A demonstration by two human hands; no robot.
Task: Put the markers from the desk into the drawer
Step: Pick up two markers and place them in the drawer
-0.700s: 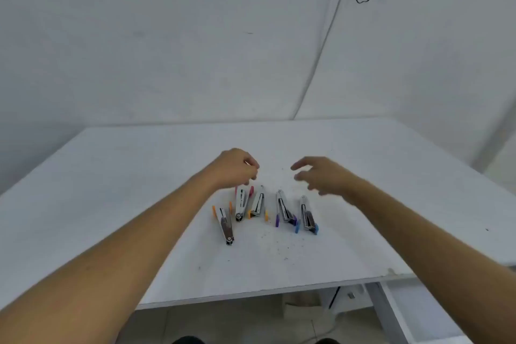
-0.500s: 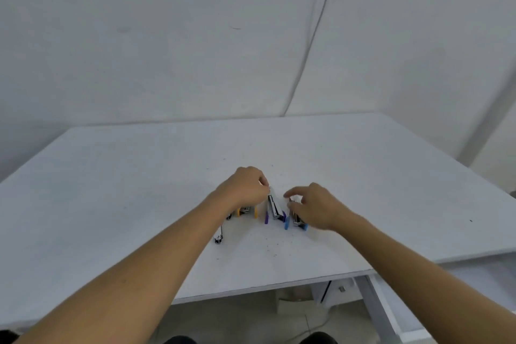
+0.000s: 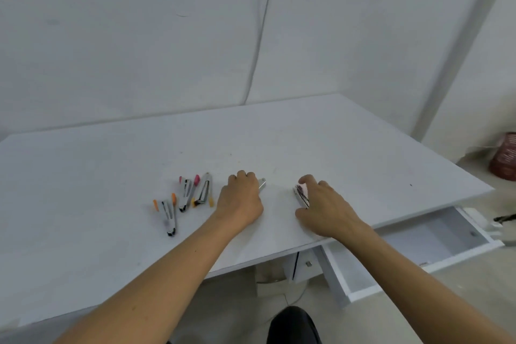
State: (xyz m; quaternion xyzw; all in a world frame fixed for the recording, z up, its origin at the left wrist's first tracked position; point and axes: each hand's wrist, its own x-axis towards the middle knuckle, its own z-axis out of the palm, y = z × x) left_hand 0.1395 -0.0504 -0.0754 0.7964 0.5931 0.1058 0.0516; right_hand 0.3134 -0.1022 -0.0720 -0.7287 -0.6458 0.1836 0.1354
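Three marker pairs lie on the white desk [image 3: 335, 148]: orange-capped markers [image 3: 167, 213], pink-capped markers [image 3: 186, 193] and yellow-capped markers [image 3: 203, 193]. My left hand [image 3: 241, 200] is closed on a marker [image 3: 262, 184] whose grey tip sticks out past the fingers. My right hand [image 3: 321, 204] grips another marker [image 3: 301, 196], dark and silver, at the thumb side. Both hands rest low on the desk, right of the loose markers. The open white drawer [image 3: 418, 246] hangs under the desk's right front edge.
A black cable [image 3: 259, 36] runs down the wall behind the desk. A red patterned object [image 3: 504, 158] stands on the floor at far right. A dark shoe [image 3: 293, 325] shows below the desk's front edge.
Both hands have closed on markers and drawn them to the right, apart from the remaining three pairs. The view has swung right, bringing the open drawer into sight.
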